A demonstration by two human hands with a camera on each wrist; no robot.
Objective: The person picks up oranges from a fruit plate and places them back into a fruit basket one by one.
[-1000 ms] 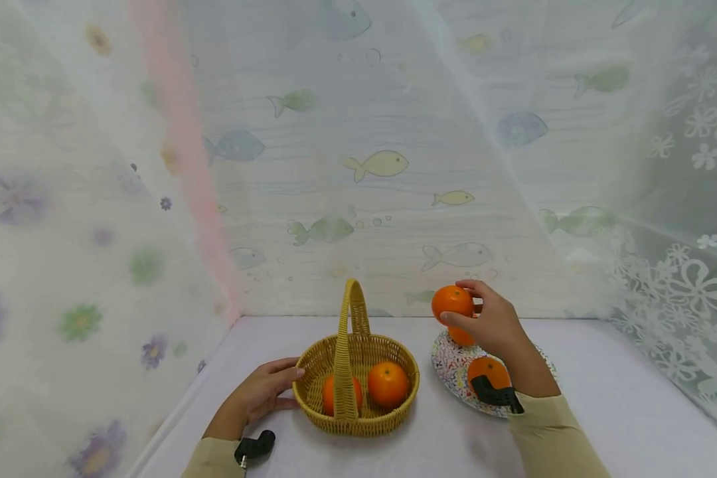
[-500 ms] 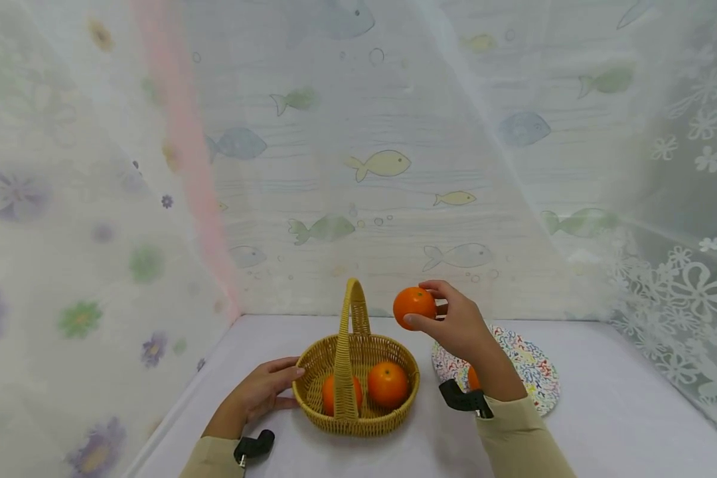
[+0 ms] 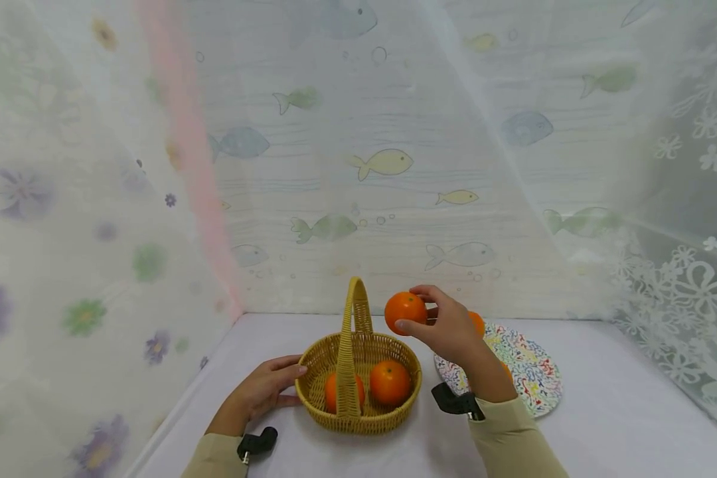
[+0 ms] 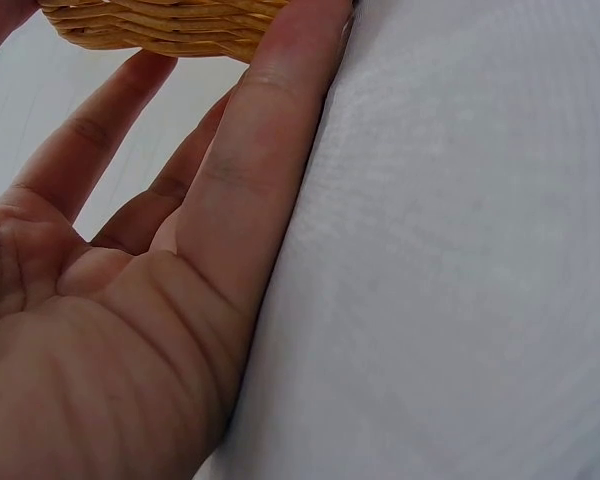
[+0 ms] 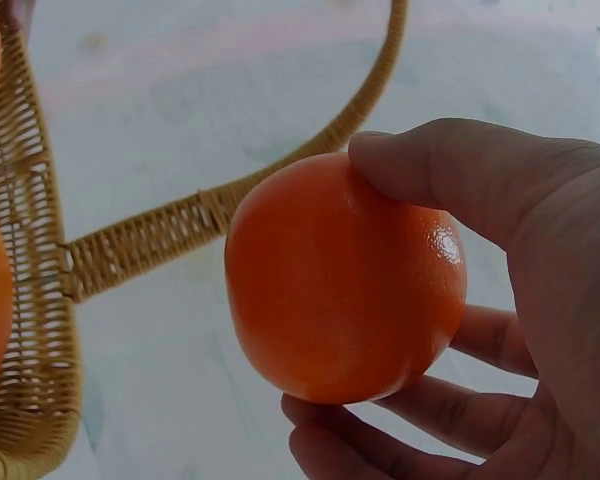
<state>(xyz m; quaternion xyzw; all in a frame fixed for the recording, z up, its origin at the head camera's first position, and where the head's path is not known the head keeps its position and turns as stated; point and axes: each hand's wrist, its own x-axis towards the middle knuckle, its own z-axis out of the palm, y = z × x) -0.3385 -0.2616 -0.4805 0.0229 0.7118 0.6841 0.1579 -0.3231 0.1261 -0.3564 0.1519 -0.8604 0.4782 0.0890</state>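
My right hand (image 3: 448,328) grips an orange (image 3: 405,312) between thumb and fingers, raised at the right of the wicker basket (image 3: 322,419) and behind its front rim. In the right wrist view the orange (image 5: 345,285) fills the middle, with the basket's handle (image 5: 170,240) behind it. Fingers of my left hand (image 3: 263,392), nearly straight, touch the basket's left side; the left wrist view shows them reaching its woven wall (image 4: 170,25). Two oranges lie inside the basket, one (image 3: 390,383) right of the handle and another partly hidden by it.
A round plate with a colourful pattern (image 3: 534,372) stands to the right. On it are an orange (image 3: 477,324) and another one mostly hidden by my right wrist. The basket's tall arched handle (image 3: 346,352) rises over its middle. Patterned curtains surround the white-covered table (image 3: 609,425).
My right hand has carried the orange leftward from above the plate to near the basket. My left hand has stayed at the basket's side.
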